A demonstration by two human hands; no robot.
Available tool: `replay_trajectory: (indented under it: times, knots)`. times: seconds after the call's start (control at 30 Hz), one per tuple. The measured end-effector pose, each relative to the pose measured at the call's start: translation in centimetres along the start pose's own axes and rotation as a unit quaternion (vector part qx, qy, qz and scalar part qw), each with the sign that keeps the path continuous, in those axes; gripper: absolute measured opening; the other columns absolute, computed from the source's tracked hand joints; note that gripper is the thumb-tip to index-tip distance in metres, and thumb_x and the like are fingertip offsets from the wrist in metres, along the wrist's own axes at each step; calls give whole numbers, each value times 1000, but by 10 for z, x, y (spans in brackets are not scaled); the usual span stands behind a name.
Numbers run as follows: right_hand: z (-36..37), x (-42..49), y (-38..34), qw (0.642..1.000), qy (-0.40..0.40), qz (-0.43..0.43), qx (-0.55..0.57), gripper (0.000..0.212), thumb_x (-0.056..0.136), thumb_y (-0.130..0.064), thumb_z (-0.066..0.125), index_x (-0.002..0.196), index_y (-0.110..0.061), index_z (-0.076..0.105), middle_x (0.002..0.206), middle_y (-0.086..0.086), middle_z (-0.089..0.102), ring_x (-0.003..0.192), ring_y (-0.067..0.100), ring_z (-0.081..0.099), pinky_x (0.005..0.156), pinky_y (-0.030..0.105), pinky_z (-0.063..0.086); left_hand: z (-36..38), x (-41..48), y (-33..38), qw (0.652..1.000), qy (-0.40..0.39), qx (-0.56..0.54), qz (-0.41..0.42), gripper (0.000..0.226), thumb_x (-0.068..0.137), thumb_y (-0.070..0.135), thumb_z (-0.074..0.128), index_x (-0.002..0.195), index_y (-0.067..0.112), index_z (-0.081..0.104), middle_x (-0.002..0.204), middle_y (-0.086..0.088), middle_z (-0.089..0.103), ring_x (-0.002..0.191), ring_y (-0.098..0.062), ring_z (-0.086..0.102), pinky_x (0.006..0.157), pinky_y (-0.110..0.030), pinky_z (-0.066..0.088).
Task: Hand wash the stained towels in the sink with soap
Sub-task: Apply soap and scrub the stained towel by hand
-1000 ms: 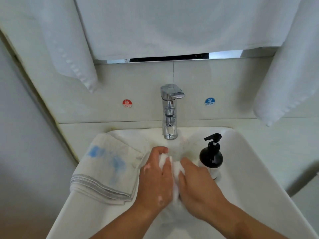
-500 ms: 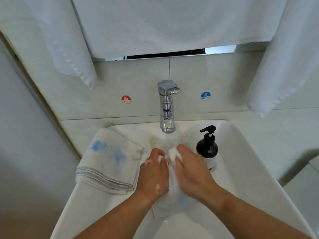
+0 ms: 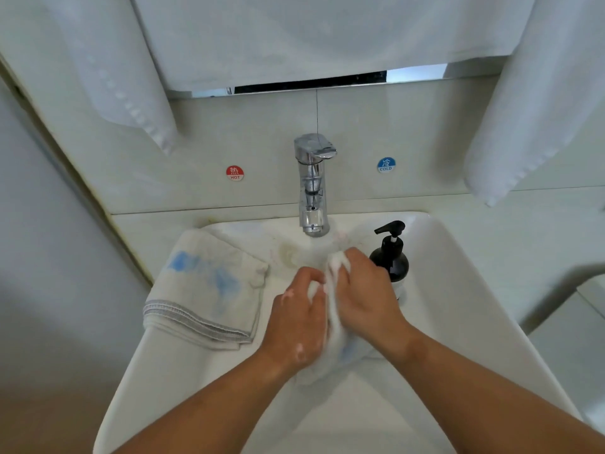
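both hands (image 3: 330,309) grip bunched sudsy towel (image 3: 334,326); folded blue-stained cloth (image 3: 209,290) on sink rim (image 3: 474,299)

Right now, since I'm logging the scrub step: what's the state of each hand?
Left hand: closed, gripping the soapy towel.
Right hand: closed, gripping the same towel.
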State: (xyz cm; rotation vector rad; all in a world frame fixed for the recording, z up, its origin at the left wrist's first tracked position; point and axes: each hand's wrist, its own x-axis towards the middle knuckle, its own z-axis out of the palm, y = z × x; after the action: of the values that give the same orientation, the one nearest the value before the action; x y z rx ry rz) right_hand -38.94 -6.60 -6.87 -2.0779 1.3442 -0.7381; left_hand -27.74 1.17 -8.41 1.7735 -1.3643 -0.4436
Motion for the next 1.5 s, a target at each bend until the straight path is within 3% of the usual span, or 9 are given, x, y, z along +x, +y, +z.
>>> replay_trajectory:
  times: [0.13, 0.3, 0.43, 0.57, 0.73, 0.9, 1.07, 1.3, 1.5]
  knots:
    - [-4, -10, 7, 996, -67, 7, -62, 9, 102, -22, 40, 94, -18, 41, 97, 14, 62, 93, 34, 58, 69, 34, 36, -1, 10, 10, 989, 85, -114, -26, 14, 103, 21, 54, 109, 34, 58, 100, 17, 67, 93, 3, 62, 80, -13, 46]
    - [2, -15, -8, 998, -22, -64, 14, 12, 100, -15, 46, 90, -18, 42, 82, 3, 54, 79, 28, 51, 66, 35, 30, -2, 8, -9, 998, 52, 24, -36, 14, 105, 25, 43, 111, 26, 56, 93, 2, 68, 87, -24, 65, 70, -28, 38]
    - [-3, 4, 5, 999, -16, 22, -23, 12, 103, -21, 40, 94, -16, 44, 92, 9, 60, 92, 33, 58, 67, 36, 32, 0, -1, 3, 998, 23, -30, 43, 13, 103, 30, 46, 110, 33, 56, 92, 15, 66, 88, -1, 62, 73, -14, 45]
    - [-2, -22, -2, 991, -103, -32, -84, 10, 102, -26, 40, 93, -21, 41, 96, 10, 63, 92, 33, 59, 72, 37, 42, 0, 11, 3, 993, 104, -61, -17, 12, 103, 29, 48, 111, 30, 57, 94, 14, 66, 89, 1, 60, 72, -8, 40]
    - [2, -6, -8, 999, -6, -37, -6, 13, 102, -18, 44, 89, -20, 42, 81, -1, 50, 80, 26, 50, 66, 31, 29, 2, 2, -10, 998, -20, 49, -25, 13, 106, 26, 41, 109, 29, 53, 94, 1, 69, 82, -16, 64, 65, -21, 40]
    - [-4, -5, 5, 995, -49, 17, -80, 9, 103, -24, 38, 97, -18, 40, 93, 11, 58, 90, 35, 56, 68, 36, 37, -3, 9, 3, 988, 69, -140, 2, 10, 97, 33, 55, 107, 34, 59, 100, 20, 67, 93, 0, 63, 80, -14, 47]
    - [1, -24, -13, 993, -50, -96, -41, 8, 100, -21, 44, 93, -21, 40, 84, 2, 53, 77, 26, 46, 66, 32, 29, -4, 12, -9, 995, 80, -7, -59, 8, 105, 24, 48, 107, 27, 55, 93, 6, 66, 82, -13, 61, 67, -21, 36]
    - [-6, -4, 3, 995, -56, 20, -79, 10, 103, -25, 38, 99, -18, 43, 100, 15, 62, 91, 34, 57, 69, 35, 38, 0, 4, 12, 994, 76, -73, 1, 9, 103, 29, 51, 110, 32, 56, 91, 16, 65, 88, 4, 59, 71, -7, 41]
    - [2, -14, -11, 998, -20, -56, -29, 9, 101, -19, 44, 92, -19, 42, 90, 7, 58, 85, 30, 54, 68, 32, 29, 1, 5, -4, 997, 15, 53, -55, 15, 106, 27, 41, 113, 25, 54, 96, -1, 69, 87, -22, 64, 68, -24, 37]
